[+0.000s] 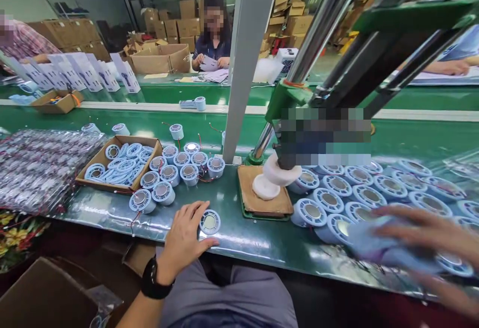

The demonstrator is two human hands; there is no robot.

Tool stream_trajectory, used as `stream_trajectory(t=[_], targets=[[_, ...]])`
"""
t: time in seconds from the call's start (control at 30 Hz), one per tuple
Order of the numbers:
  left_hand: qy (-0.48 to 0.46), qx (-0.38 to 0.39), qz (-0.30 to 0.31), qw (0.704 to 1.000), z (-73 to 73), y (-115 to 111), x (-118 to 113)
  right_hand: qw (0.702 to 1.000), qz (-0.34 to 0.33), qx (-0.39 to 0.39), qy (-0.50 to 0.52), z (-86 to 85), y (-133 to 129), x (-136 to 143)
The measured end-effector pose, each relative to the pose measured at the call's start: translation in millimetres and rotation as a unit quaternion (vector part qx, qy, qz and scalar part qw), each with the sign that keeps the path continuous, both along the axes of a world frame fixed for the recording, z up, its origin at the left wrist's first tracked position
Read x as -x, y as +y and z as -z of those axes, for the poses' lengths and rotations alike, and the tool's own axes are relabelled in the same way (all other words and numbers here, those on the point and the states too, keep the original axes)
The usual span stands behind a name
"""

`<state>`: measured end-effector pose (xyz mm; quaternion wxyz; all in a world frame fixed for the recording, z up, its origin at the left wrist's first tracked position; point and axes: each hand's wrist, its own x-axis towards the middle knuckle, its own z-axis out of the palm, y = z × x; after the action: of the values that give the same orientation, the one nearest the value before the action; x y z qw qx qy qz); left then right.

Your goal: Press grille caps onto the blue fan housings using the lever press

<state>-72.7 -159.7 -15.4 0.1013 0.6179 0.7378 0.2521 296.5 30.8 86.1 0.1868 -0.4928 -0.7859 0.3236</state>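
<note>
My left hand (187, 236), with a black band on the wrist, lies at the bench's front edge. Its fingers and thumb are spread around a light blue round housing (210, 222) with a pale disc in its top; whether they touch it is hard to tell. Motion blurs my right hand (430, 248) at the right. A light blue housing (389, 243), smeared just like the hand, sits between its fingers and thumb. Beneath and behind it stand many similar housings (368, 196) with grey discs. Between my hands is a press with a white round pad (280, 169) above a white round seat (265, 187).
A cardboard tray (108, 187) of light blue rings stands left, beside grouped housings (181, 159) with red wires. Bagged parts (45, 168) lie far left. A grey post (247, 64) rises from the bench. Across it, a person (213, 39) handles papers; other people sit at both sides.
</note>
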Motion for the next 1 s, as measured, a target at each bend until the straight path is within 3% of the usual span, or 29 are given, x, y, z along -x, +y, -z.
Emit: stream_trajectory(t=[0.07, 0.13, 0.2, 0.3, 0.4, 0.6, 0.7, 0.77, 0.87, 0.93, 1.0], targets=[[-0.026, 0.013, 0.017, 0.999, -7.3, -1, 3, 0.984, -0.176, -0.025, -0.011, 31.3, -38, 29], [-0.050, 0.031, 0.039, 0.998, -16.0, 0, 7, 0.946, -0.318, -0.064, -0.013, 52.3, -57, 71], [-0.063, 0.054, 0.056, 0.995, -23.7, 2, 9, 0.927, -0.363, -0.091, 0.002, 63.4, -63, 109], [-0.068, 0.075, 0.083, 0.991, -29.7, 5, 9, 0.928, -0.354, -0.099, 0.052, 73.4, -65, 136], [-0.079, 0.062, 0.087, 0.991, -29.5, 5, 9, 0.935, -0.310, -0.119, 0.120, 86.7, -72, 137], [-0.075, 0.037, 0.074, 0.994, -19.2, 8, 9, 0.953, -0.174, -0.186, 0.163, 117.4, -88, 154], [-0.102, -0.001, 0.046, 0.994, -13.9, 7, 7, 0.951, -0.155, -0.206, 0.168, 122.8, -87, 162], [-0.130, -0.041, 0.026, 0.990, -14.5, 3, 2, 0.943, -0.152, -0.233, 0.182, 117.9, -88, 158], [-0.153, -0.105, 0.034, 0.982, -21.7, -7, -12, 0.939, -0.106, -0.240, 0.224, 96.6, -96, 141], [-0.165, -0.142, 0.063, 0.974, -27.4, -13, -25, 0.955, -0.101, -0.134, 0.245, 77.5, -104, 134], [-0.183, -0.173, 0.076, 0.965, -31.1, -17, -39, 0.956, -0.143, 0.047, 0.253, 60.0, -110, 134]])
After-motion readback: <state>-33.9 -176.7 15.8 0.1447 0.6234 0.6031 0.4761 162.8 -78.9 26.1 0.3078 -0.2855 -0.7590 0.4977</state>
